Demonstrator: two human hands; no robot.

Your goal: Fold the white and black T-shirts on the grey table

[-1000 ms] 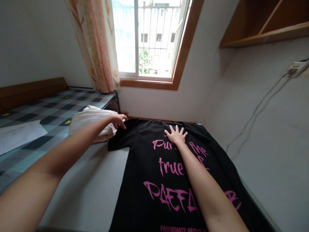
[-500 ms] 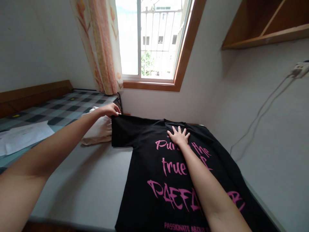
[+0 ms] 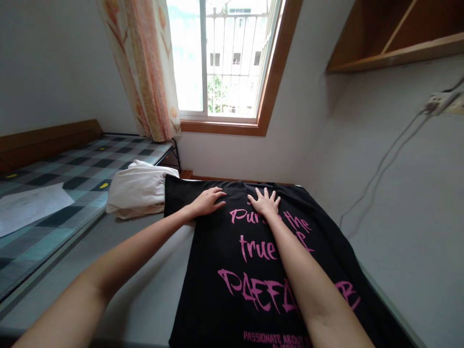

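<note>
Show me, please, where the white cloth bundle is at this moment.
In the head view, the white cloth bundle is left of centre, between the checked bed and the black T-shirt, below the curtain in the picture.

The right hand point(image 3: 266, 202) and its forearm point(image 3: 300, 266) hide part of the pink lettering point(image 3: 268, 297) on the black T-shirt point(image 3: 210, 251): the end of the first word, most of the one after "true", and some of the large line below. The shirt's near hem and lowest print are cut off at the near edge. The left hand point(image 3: 208, 202) covers cloth beside the left sleeve point(image 3: 176, 191), which hides some of the white bundle's point(image 3: 136, 191) right side. The paper point(image 3: 34, 207) is cut at the left, its print too faint to read. The curtain point(image 3: 145, 72), window point(image 3: 184, 58) and shelf point(image 3: 398, 55) run off the top; the socket point(image 3: 437, 102), far right, is blurred.
</note>
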